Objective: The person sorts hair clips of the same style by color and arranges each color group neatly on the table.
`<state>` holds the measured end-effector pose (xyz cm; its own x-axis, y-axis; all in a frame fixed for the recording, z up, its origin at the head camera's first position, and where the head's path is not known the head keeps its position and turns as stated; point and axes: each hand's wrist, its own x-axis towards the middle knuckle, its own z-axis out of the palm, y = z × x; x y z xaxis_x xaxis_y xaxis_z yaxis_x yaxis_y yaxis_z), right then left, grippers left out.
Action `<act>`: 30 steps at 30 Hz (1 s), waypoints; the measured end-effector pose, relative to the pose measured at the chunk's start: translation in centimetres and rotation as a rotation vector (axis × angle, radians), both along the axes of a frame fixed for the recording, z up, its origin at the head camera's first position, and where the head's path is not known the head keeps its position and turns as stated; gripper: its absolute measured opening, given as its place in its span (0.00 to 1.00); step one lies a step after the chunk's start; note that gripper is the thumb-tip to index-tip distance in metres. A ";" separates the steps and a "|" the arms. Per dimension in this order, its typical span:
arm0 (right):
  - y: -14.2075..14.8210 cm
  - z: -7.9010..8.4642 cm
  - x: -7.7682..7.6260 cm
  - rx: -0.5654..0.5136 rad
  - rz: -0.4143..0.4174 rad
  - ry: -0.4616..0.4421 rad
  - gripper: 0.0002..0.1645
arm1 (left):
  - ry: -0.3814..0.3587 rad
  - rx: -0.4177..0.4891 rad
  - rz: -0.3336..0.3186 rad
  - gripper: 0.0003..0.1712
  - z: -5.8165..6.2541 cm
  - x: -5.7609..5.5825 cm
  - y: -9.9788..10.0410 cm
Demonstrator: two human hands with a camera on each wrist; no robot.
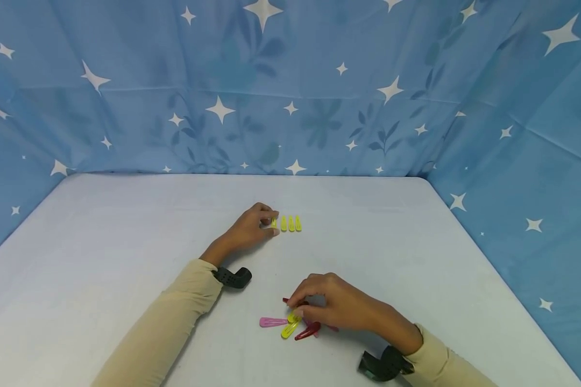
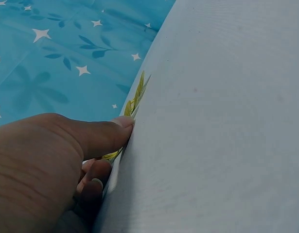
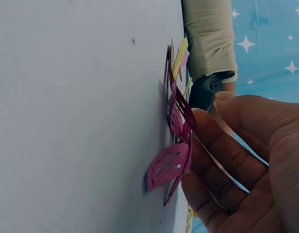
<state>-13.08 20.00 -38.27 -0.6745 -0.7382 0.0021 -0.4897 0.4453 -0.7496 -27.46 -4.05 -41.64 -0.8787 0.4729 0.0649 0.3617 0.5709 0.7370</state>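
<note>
At the left end of a row of yellow snap hair clips (image 1: 291, 223), my left hand (image 1: 252, 226) holds one more yellow hair clip (image 1: 273, 223) between thumb and fingertips. The left wrist view shows part of that yellow clip (image 2: 110, 156) below the thumb, close to the tabletop. My right hand (image 1: 341, 303) is over a loose pile of hair clips, fingers bent and fingertips right at the clips. A yellow clip (image 1: 289, 329), a pink clip (image 1: 273, 322) and a dark red clip (image 1: 307, 331) show there. Up close, a dark red clip (image 3: 184, 108) leans by the index fingertip, above magenta clips (image 3: 168, 167).
A white-covered table (image 1: 126, 226) carries everything, with the row farther from me than the pile. Blue star-patterned cloth (image 1: 290, 129) hangs along its back and sides. Both wrists wear black camera mounts, such as the left one (image 1: 233, 278).
</note>
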 end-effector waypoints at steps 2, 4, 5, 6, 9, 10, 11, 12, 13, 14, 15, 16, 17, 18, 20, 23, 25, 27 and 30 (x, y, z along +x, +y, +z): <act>-0.1 0.1 0.0 0.027 -0.002 0.009 0.11 | 0.007 -0.002 -0.001 0.30 0.1 0.0 0.0; -0.1 0.2 -0.1 0.053 -0.004 0.028 0.11 | 0.009 -0.002 -0.003 0.30 0.1 0.0 0.0; -0.1 0.2 -0.2 0.062 -0.004 0.035 0.11 | 0.009 -0.002 -0.004 0.30 0.2 -0.1 0.0; -0.1 0.2 -0.2 0.069 -0.003 0.045 0.11 | 0.005 -0.002 -0.002 0.30 0.1 -0.1 0.1; -0.2 0.2 -0.3 0.088 -0.001 0.054 0.12 | -0.006 -0.002 0.001 0.30 0.2 -0.1 0.1; -0.2 0.2 -0.4 0.089 0.006 0.061 0.12 | -0.009 -0.001 0.001 0.30 0.2 -0.1 0.1; -0.3 0.1 -0.4 0.090 0.014 0.069 0.12 | -0.009 -0.003 0.000 0.30 0.2 -0.1 0.1; -0.4 0.1 -0.5 0.092 0.022 0.077 0.12 | -0.008 -0.003 0.001 0.30 0.2 0.0 0.1; -0.5 0.0 -0.6 0.096 0.030 0.085 0.12 | -0.007 -0.005 0.000 0.30 0.2 0.0 0.0; -0.6 0.0 -0.6 0.100 0.037 0.089 0.12 | -0.006 -0.006 0.001 0.30 0.2 0.0 0.0; -0.7 -0.1 -0.7 0.102 0.043 0.092 0.12 | -0.006 -0.007 0.002 0.30 0.2 0.1 -0.1; -0.8 -0.1 -0.8 0.110 0.041 0.093 0.13 | -0.004 -0.008 0.002 0.30 0.2 0.1 -0.1; -1.0 -0.2 -0.8 0.119 0.033 0.082 0.13 | -0.002 -0.009 0.002 0.30 0.1 0.1 -0.1; -1.1 -0.2 -0.8 0.129 0.020 0.074 0.13 | -0.004 -0.007 0.002 0.30 0.1 0.1 -0.1; -1.3 -0.3 -0.9 0.146 -0.011 0.069 0.14 | -0.004 -0.007 0.002 0.30 0.0 0.0 -0.2; -1.6 -0.3 -0.9 0.170 -0.061 0.067 0.16 | -0.004 -0.006 0.001 0.30 0.0 0.0 -0.2; -1.7 -0.3 -1.0 0.185 -0.089 0.067 0.17 | -0.003 -0.008 0.000 0.30 0.1 0.0 -0.1; -1.8 -0.2 -1.0 0.202 -0.110 0.049 0.18 | -0.005 -0.007 0.000 0.30 0.1 0.0 -0.1; -1.9 -0.1 -1.1 0.220 -0.128 0.019 0.16 | -0.005 -0.009 -0.001 0.30 0.1 0.0 -0.1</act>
<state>-14.21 18.06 -38.34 -0.7639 -0.6309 -0.1357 -0.4320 0.6562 -0.6187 -27.45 -4.13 -41.52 -0.8784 0.4747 0.0556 0.3585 0.5774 0.7336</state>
